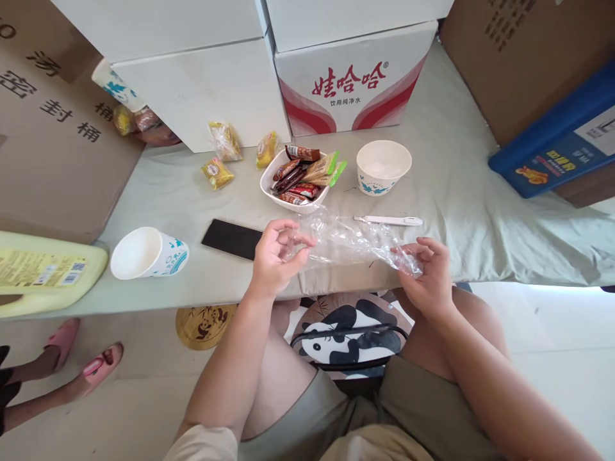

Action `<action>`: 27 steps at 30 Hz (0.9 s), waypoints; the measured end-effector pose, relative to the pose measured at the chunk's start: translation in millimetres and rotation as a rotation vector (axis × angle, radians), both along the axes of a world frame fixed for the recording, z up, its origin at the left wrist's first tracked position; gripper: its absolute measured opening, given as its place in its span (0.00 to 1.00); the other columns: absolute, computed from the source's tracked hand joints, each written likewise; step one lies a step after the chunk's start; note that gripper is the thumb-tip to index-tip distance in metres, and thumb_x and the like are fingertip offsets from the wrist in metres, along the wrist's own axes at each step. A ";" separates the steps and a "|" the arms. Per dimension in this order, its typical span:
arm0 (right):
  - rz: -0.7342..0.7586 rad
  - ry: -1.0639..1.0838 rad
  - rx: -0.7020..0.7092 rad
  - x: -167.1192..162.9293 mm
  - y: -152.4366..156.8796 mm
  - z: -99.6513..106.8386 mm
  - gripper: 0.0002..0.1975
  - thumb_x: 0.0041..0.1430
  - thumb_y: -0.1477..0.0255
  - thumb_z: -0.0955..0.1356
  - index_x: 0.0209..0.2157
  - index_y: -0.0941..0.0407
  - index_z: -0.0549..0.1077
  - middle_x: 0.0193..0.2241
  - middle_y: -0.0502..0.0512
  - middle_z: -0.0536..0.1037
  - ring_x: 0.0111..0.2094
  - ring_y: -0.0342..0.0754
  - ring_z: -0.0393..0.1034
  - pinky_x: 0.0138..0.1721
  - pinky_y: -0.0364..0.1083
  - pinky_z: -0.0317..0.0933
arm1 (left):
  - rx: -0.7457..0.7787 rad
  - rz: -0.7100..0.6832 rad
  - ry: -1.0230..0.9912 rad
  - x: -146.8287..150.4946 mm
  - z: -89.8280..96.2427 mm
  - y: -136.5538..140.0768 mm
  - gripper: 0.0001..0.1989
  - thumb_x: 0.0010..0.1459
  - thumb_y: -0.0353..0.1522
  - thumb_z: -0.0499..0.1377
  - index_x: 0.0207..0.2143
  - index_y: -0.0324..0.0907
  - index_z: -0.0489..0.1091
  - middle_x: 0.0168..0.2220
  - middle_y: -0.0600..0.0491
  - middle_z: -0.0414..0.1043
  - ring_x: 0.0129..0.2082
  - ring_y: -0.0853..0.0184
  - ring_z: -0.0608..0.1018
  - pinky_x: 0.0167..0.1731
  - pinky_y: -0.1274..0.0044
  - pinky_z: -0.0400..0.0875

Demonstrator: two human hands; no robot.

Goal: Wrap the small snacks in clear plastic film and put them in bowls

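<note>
A crumpled clear plastic bag [343, 240] is stretched between my two hands above the front of the cloth-covered table. My left hand [278, 253] pinches its left end between thumb and fingers. At the other end, my right hand [427, 272] has its fingers closed on the bunched plastic. Just behind the bag lies a white utility knife [389, 220]. A white bowl [269, 189] of wrapped snacks [302, 176] stands beyond it, with a paper cup [383, 169] to the right. Beside my left hand is a black phone [233, 238], lying flat and partly covered by the hand.
Several yellow-wrapped snacks [217, 173] lie near white boxes [355, 83] at the back. Another paper cup [148, 253] tilts at left beside a pale yellow jug [48, 272]. Cartons [57, 128] flank the table; a blue package [552, 141] leans at right. Another person's feet [98, 371] show lower left.
</note>
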State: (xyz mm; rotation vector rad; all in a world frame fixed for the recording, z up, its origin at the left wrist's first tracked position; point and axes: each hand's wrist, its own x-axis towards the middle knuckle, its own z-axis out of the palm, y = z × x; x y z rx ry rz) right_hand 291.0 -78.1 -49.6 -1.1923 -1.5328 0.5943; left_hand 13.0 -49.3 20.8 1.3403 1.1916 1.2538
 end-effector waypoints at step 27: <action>0.204 0.729 -0.521 27.2 10.8 17.0 0.12 0.57 0.65 0.70 0.43 0.47 0.69 0.30 0.46 0.62 0.22 0.39 0.58 0.26 0.44 0.65 | -0.400 0.025 0.057 0.0 -23.2 7.8 0.04 0.47 0.33 0.55 0.23 0.42 0.62 0.21 0.58 0.68 0.16 0.75 0.65 0.17 0.81 0.55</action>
